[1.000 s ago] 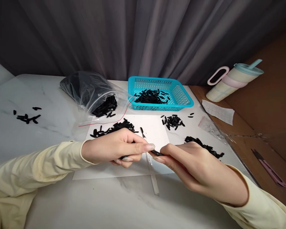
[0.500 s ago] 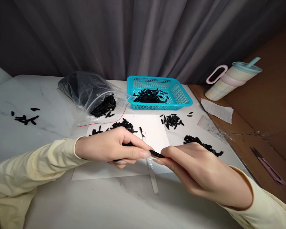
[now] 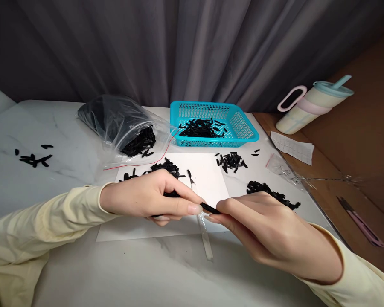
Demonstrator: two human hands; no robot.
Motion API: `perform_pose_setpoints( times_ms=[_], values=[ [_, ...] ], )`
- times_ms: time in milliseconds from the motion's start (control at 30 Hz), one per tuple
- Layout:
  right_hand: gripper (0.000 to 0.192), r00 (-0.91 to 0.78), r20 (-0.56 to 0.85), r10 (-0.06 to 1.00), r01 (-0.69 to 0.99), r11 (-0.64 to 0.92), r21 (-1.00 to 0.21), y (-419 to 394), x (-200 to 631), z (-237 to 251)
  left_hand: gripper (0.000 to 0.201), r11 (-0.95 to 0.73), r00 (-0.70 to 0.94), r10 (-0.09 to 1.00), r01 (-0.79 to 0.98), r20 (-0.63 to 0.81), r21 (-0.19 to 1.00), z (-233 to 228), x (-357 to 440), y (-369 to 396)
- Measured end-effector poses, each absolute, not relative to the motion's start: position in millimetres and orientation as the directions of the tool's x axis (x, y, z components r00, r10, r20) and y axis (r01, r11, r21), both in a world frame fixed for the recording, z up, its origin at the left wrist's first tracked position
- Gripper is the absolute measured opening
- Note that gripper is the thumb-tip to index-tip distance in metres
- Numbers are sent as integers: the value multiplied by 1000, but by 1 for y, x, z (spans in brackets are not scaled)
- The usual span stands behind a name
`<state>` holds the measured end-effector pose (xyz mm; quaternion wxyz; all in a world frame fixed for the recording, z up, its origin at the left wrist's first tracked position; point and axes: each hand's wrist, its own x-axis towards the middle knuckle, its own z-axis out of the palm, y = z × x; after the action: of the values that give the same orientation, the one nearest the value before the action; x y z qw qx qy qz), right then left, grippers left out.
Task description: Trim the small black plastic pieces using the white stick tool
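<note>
A small, slim black piece [image 3: 210, 208] is pinched between my two hands over a white sheet of paper [image 3: 131, 232]. My left hand [image 3: 156, 196] grips its left end with thumb and forefinger; more black shows under its curled fingers. My right hand [image 3: 262, 226] pinches the other end between thumb and fingertips. Just below the piece lies a thin knife-like tool [image 3: 205, 238] with a pale handle and a dark tip. Behind my left hand sits a heap of similar black pieces [image 3: 166, 168], partly hidden by it.
A clear zip bag [image 3: 115, 123] spills black pieces at the back left, beside a turquoise basket [image 3: 214, 140] holding more. Other piles [image 3: 232, 162] lie around the table. At right are a tumbler [image 3: 302, 108], a paper slip [image 3: 292, 147] and pink-handled scissors [image 3: 361, 224].
The black piece has turned slightly between my fingertips, and my right hand has shifted a little. Both hands keep their pinch; the things on the table stay put.
</note>
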<state>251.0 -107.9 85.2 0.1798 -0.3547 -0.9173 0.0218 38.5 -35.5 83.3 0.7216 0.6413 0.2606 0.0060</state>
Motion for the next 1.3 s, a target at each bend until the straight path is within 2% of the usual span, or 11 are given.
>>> perform_pose_setpoints(
  times_ms=[333,600,800,967,1167,1300],
  values=[
    [34,-702,319,637,626,765,-150,-106,252,84,28,111,875,332,333,-351,936,85,38,-35],
    [35,-693,294,659,631,751,-196,-106,254,85,32,-10,893,312,346,-325,938,86,38,-33],
    [34,-706,282,650,613,760,-216,-106,252,85,32,-81,873,363,378,-326,922,85,39,-34],
    [33,-714,276,643,602,766,-226,-106,253,85,32,-98,875,364,377,-319,921,84,37,-35],
    [33,-732,216,647,589,759,-276,-106,254,86,31,-139,883,354,375,-308,916,84,37,-35],
    [36,-725,179,665,586,732,-349,-105,254,87,30,-163,900,327,354,-288,921,84,37,-35]
  ],
)
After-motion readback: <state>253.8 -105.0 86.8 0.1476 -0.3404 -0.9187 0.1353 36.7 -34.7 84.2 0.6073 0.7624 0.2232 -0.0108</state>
